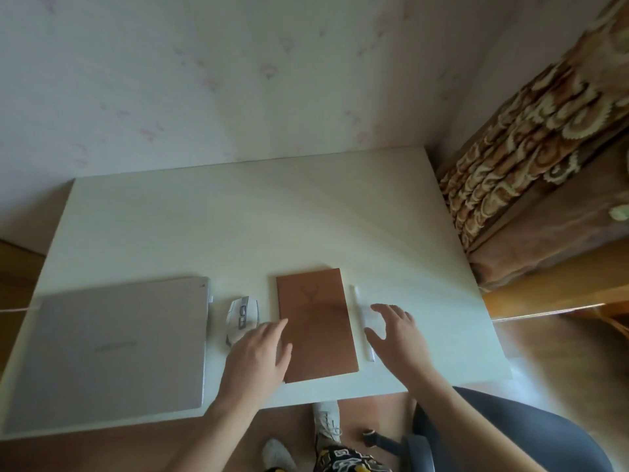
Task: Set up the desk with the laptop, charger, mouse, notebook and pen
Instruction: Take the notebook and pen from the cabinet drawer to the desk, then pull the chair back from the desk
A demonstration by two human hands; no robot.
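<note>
A closed silver laptop [112,345] lies at the desk's near left, with a white charger cable [15,309] running off its left side. To its right sits a white mouse [241,315], then a brown notebook [316,323] lying flat and closed. A white pen [360,318] lies along the notebook's right edge. My left hand [258,356] rests with fingers spread on the notebook's left edge, partly over the mouse's near end. Over the pen hovers my right hand [396,332], fingers apart, holding nothing.
The white desk [238,226] stands against a pale patterned wall. A brown patterned bed or sofa [531,172] is at the right. A grey office chair [510,437] stands at the near right, and my feet show below the desk's front edge.
</note>
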